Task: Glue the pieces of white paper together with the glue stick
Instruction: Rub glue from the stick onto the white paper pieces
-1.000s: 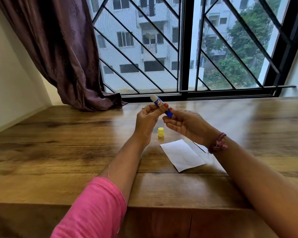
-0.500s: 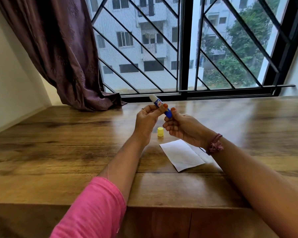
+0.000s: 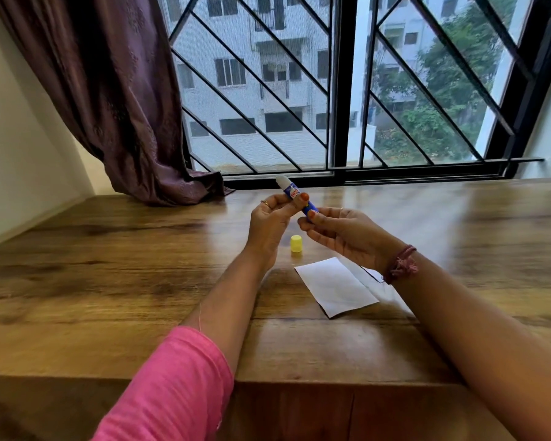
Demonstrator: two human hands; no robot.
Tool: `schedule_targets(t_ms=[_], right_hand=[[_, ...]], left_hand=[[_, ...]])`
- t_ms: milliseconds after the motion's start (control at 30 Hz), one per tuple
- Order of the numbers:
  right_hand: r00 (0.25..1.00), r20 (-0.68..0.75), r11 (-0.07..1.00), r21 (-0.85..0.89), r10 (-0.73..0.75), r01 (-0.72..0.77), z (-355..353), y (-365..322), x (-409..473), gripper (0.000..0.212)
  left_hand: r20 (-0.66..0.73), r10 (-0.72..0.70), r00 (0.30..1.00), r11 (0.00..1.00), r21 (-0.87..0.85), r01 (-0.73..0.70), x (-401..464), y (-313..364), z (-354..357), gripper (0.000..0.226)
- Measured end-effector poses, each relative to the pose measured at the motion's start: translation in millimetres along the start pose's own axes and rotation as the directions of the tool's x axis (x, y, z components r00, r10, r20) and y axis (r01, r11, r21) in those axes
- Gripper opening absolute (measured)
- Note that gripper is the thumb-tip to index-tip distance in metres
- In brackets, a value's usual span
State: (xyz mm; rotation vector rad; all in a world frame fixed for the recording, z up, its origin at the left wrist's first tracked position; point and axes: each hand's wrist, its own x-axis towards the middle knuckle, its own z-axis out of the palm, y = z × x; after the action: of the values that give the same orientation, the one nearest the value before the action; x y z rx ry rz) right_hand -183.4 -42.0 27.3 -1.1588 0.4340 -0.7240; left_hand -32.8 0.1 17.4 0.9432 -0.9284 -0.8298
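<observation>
The only lettering in view stands on the glue stick point(image 3: 295, 196), held up over the table between the left hand point(image 3: 272, 222) and the right hand point(image 3: 347, 233). Its blue barrel carries a white label patch with red letters, of which "fev" can be read before the left thumb covers what follows. No number or other sign is legible anywhere else.
</observation>
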Motion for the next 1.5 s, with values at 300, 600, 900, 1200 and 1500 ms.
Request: schedule_targets(t_ms=[300,600,900,1200,1500], right_hand=[[0.997,0.030,0.997,-0.029,0.070,-0.069,1,-1,-1,0.026],[0.993,0.076,0.979,0.174,0.092,-0.104,2,-4,-1,0.038],[1.000,-0.018,0.972,0.234,0.010,-0.006,-1,4,2,0.033],[0.976,-0.207,0.908,0.394,-0.062,0.142,-6,0,2,0.022],[0.965,-0.264,0.937,0.335,-0.012,0.104,-6,-1,-23,0.022]], left_hand=[[-0.008,-0.006,1.000,1.000,0.019,0.006,1,-2,-1,0.008],[0.060,-0.005,0.998,1.000,-0.015,0.005,-3,0,1,0.012],[0.053,0.063,0.997,0.982,0.177,-0.071,-5,-2,7,0.016],[0.131,0.138,0.982,0.871,0.457,-0.183,-10,8,0,0.045],[0.247,-0.077,0.966,0.632,0.762,-0.145,-23,9,-64,0.021]])
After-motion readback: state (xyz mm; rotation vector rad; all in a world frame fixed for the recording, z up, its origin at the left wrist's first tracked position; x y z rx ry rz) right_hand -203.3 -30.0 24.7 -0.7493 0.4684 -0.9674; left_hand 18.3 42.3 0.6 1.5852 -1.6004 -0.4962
